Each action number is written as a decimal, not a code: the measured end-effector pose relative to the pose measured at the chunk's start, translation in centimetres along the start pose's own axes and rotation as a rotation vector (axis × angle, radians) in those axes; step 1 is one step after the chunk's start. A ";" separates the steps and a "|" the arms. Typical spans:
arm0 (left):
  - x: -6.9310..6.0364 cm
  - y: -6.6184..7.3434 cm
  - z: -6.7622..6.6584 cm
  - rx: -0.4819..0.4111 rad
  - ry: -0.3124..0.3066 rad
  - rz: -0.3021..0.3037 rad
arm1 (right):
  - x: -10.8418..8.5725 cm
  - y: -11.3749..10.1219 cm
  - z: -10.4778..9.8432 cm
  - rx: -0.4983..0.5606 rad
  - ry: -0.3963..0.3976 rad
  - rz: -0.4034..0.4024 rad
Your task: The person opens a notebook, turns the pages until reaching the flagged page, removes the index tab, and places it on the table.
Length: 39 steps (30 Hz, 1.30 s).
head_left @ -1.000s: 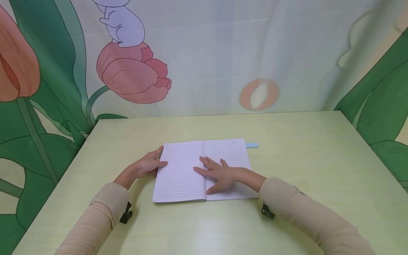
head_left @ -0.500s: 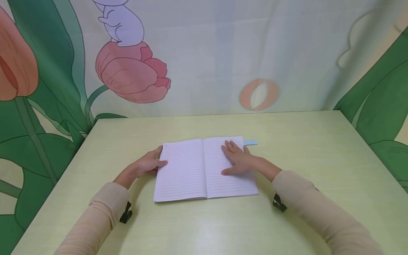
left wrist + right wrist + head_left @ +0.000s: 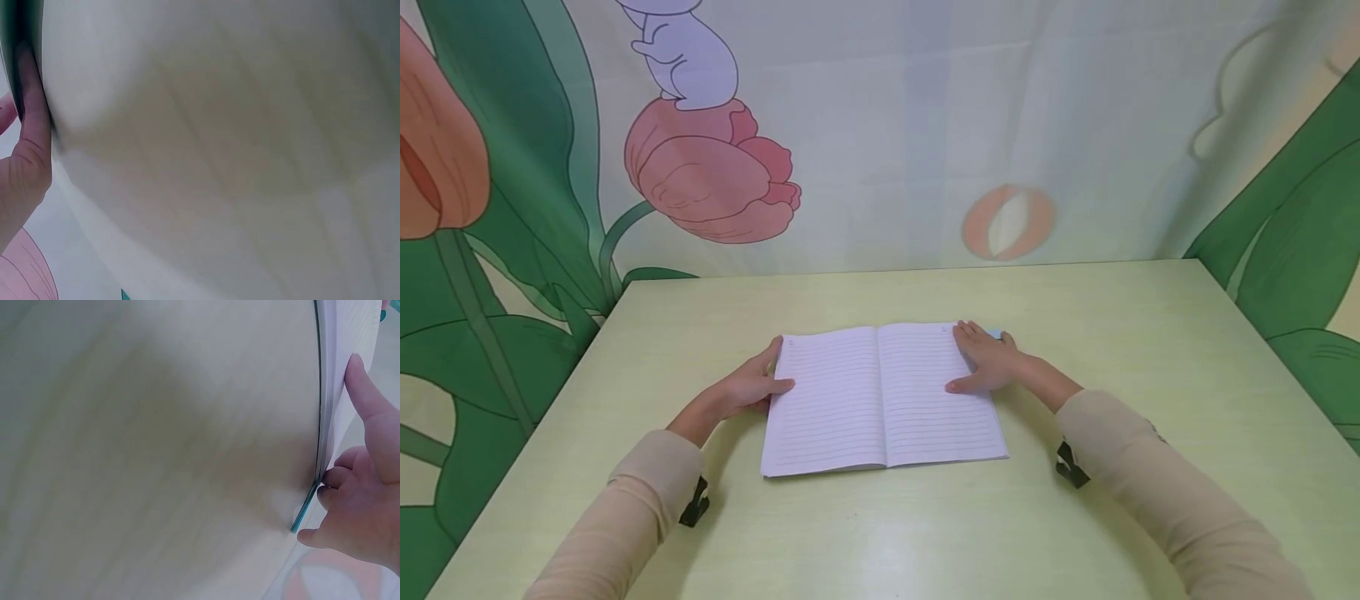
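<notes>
An open notebook (image 3: 831,417) with lined white pages lies flat on the table, its fold running front to back. At its left edge my left hand (image 3: 748,385) grips it, thumb on top of the page and the fingers reaching under or behind the edge, partly hidden. My right hand (image 3: 988,360) rests on the upper outer part of the right page, thumb spread away from the extended fingers. A light blue tab (image 3: 995,333) sticks out past the right edge beside that hand. The right wrist view shows the notebook's edge (image 3: 326,406) and the thumb on the page.
The pale wood-look table (image 3: 880,533) extends around the notebook on all sides. Behind it hangs a cloth backdrop (image 3: 880,167) printed with flowers, leaves and a rabbit-like figure. Black camera mounts (image 3: 1071,467) sit under both beige sleeves (image 3: 1150,475).
My right hand has slid from near the fold across the right page to its upper right edge, partly covering the blue tab. My left hand has kept its grip almost unmoved.
</notes>
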<state>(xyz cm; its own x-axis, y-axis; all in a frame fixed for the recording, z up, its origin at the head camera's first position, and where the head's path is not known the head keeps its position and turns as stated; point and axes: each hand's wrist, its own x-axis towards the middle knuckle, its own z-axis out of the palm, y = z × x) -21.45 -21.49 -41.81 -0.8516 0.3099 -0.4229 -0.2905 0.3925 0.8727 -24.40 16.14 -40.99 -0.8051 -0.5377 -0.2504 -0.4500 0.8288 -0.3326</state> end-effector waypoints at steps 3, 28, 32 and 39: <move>0.0 0.1 0.1 0.011 0.002 0.005 | 0.1 -0.1 0.1 -0.022 0.004 0.005; 0.0 0.0 0.0 0.031 -0.008 0.025 | -0.7 -4.4 0.2 0.695 -0.044 -0.070; 0.0 0.2 0.1 0.034 0.004 0.006 | -0.4 -6.5 1.4 0.623 -0.046 -0.142; -0.1 0.5 0.0 0.058 0.007 -0.031 | 0.3 -9.6 3.1 0.287 -0.025 -0.283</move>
<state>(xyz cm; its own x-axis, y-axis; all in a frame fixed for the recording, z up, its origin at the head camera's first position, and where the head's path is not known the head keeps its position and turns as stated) -21.53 -21.28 -41.38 -0.8457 0.2910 -0.4473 -0.2910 0.4510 0.8437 -19.11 7.59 -40.69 -0.6532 -0.7453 -0.1335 -0.5240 0.5723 -0.6308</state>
